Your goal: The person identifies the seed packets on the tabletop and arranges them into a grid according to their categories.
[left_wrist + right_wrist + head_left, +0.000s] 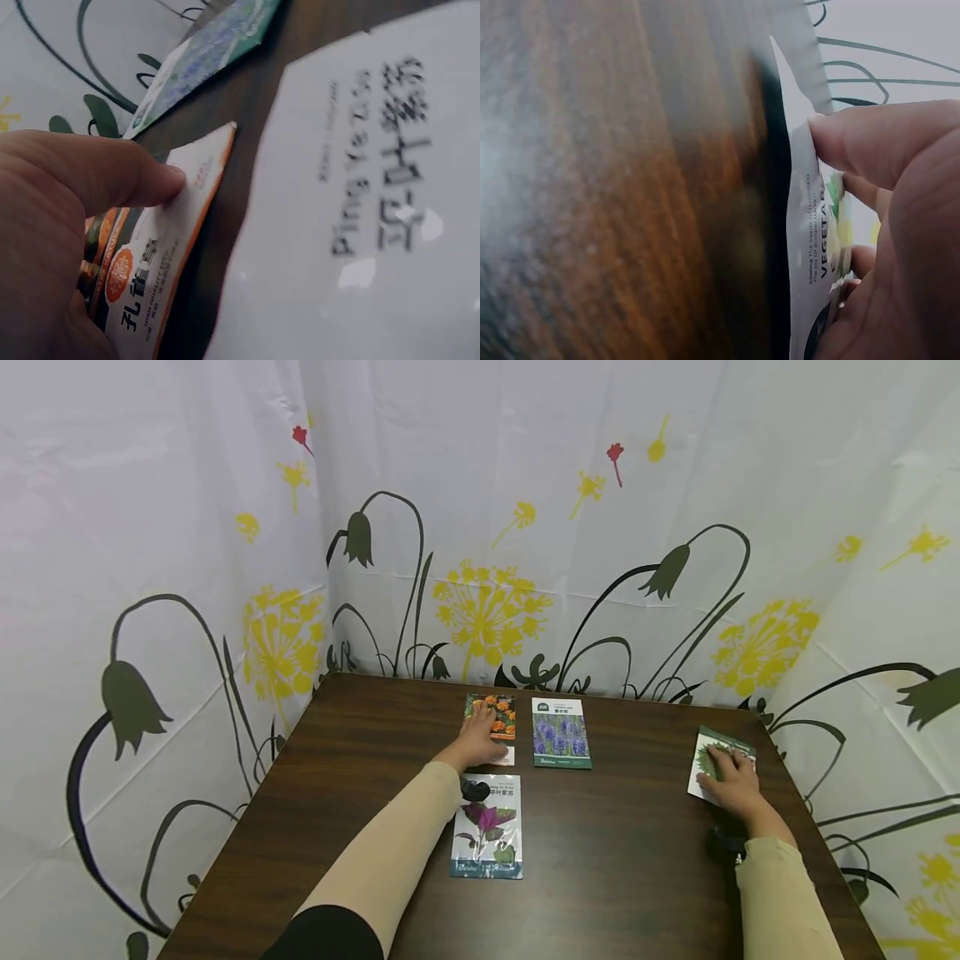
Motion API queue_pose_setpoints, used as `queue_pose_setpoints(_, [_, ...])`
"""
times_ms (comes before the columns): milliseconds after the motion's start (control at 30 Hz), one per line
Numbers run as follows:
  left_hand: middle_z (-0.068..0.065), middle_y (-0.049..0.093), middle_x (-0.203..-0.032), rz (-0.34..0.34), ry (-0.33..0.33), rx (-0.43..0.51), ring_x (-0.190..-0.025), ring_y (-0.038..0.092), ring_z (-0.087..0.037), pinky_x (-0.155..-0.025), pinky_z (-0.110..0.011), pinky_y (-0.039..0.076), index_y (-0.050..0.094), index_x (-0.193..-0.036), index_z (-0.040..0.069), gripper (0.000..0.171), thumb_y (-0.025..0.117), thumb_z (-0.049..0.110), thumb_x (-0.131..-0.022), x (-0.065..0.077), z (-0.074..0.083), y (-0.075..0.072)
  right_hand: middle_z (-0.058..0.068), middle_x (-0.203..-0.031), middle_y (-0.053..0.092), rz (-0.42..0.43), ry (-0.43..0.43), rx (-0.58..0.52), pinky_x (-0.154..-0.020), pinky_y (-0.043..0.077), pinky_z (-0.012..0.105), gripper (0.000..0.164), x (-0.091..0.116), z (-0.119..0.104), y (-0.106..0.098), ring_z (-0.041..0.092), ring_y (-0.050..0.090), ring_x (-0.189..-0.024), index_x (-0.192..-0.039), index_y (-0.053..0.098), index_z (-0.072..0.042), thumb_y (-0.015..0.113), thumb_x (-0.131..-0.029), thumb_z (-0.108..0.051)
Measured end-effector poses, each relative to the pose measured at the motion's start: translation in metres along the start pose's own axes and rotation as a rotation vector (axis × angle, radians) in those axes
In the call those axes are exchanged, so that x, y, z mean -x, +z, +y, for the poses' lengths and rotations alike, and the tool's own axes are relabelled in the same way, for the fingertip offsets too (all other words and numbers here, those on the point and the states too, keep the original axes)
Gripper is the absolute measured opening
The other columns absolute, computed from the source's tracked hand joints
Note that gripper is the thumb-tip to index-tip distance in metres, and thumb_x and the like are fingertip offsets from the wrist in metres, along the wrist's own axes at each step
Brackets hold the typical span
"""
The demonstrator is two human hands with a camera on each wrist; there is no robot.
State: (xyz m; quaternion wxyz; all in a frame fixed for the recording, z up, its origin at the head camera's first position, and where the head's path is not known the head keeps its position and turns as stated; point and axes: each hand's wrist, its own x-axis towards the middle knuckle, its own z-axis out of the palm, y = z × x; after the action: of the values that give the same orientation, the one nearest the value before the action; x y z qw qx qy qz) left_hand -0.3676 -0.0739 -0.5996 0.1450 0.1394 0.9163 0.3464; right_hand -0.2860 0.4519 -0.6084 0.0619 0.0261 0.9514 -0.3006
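My left hand (478,737) rests on an orange-flowered seed packet (504,718) near the table's far side. In the left wrist view the thumb (154,176) lies on the packet's white end; the other fingers are largely hidden there. Just below is a white seed packet with a purple plant (487,835), flat under the left wrist. On the right, my right hand (735,783) grips a green-and-white seed packet (702,764) with thumb and fingers at its sides. Its near edge stands slightly off the table in the right wrist view.
A seed packet with purple-blue flowers (561,735) lies right of the orange one. The dark wooden table (615,868) meets a white curtain (570,527) printed with flowers at its back and sides. The right packet is close to the table's right edge.
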Motion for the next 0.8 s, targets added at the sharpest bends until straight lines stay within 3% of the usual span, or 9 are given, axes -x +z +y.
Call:
queue_pose_setpoints(333, [-0.023,-0.007,-0.183,-0.019,0.015,-0.016,-0.171,-0.013,-0.04,-0.137,-0.063,0.0,0.019,-0.173,-0.002,0.096,0.072,0.027,-0.099,0.0,-0.003,-0.003,0.051,-0.167,-0.001,0.038,0.007,0.025,-0.123,0.012,0.084,0.073,-0.003,-0.003,0.007,0.078,0.001,-0.153,-0.164,0.028,0.002,0.061,-0.106,-0.027])
queue_pose_setpoints(800, [-0.029,-0.005,-0.181,-0.063,0.06,-0.101,-0.17,-0.009,-0.046,-0.137,-0.064,0.004,0.02,-0.172,-0.005,0.094,0.074,0.031,-0.104,0.002,0.0,-0.008,0.049,-0.168,-0.005,0.022,0.032,0.027,-0.125,0.01,0.083,0.073,0.012,-0.01,0.017,0.074,-0.001,-0.155,-0.167,0.024,0.001,0.058,-0.109,-0.027])
